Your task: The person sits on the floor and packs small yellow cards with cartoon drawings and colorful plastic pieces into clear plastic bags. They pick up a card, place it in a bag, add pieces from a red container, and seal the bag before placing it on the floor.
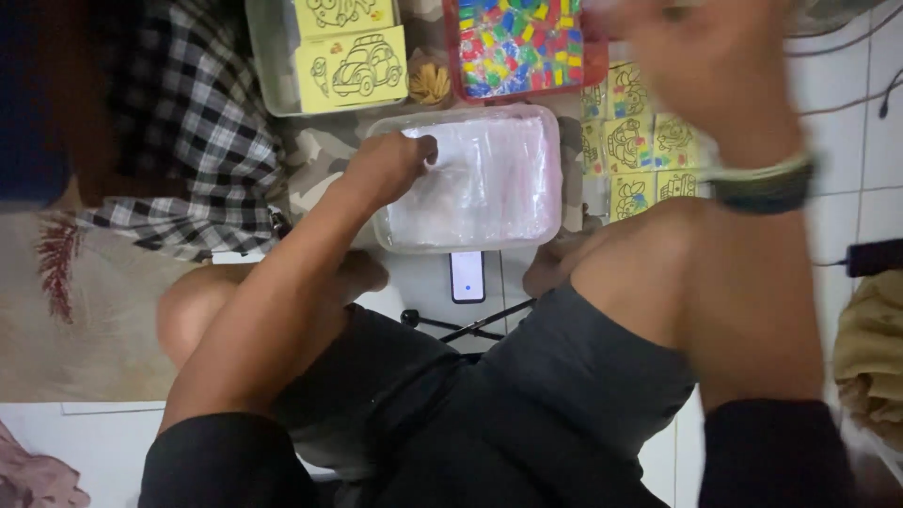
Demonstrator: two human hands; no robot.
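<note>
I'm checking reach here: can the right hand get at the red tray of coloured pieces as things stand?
Probably yes. The right hand, blurred, is raised at the far right edge of the red tray, and nothing shows between them. The left hand rests on the clear tub, out of the way.

The tub of plastic bags (470, 179) stood on the floor (847, 85) before the knees; the bead tray (522, 47) lay behind it; picture cards (644, 141) lay right; the phone (467, 276) lay nearer.
</note>
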